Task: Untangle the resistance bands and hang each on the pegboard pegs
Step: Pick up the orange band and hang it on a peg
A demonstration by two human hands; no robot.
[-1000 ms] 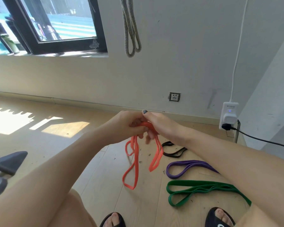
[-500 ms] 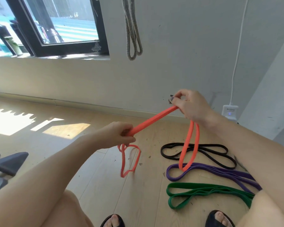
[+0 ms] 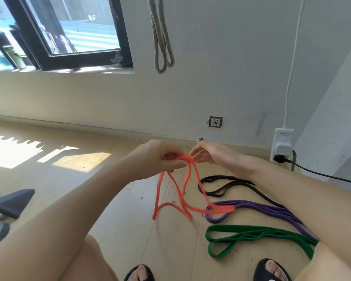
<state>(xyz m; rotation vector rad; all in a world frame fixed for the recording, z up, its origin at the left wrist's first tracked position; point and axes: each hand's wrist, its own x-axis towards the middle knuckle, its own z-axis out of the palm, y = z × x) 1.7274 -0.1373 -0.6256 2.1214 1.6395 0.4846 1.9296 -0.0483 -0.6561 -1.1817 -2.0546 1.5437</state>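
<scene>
Above the floor (image 3: pixel 130 230), the left hand (image 3: pixel 158 157) pinches the limp orange band (image 3: pixel 182 191) at its gathered top; the right hand (image 3: pixel 209 152) hovers open beside. Soft, light, stretchy: best held by one loop end.

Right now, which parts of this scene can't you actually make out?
- Pegboard and pegs: none shows in the head view.
- Grey band: top cut off by the upper edge, so what it hangs from is unseen.
- Green band and purple band: far ends hidden under the right forearm.
- Orange band: top hidden inside the left hand.
</scene>
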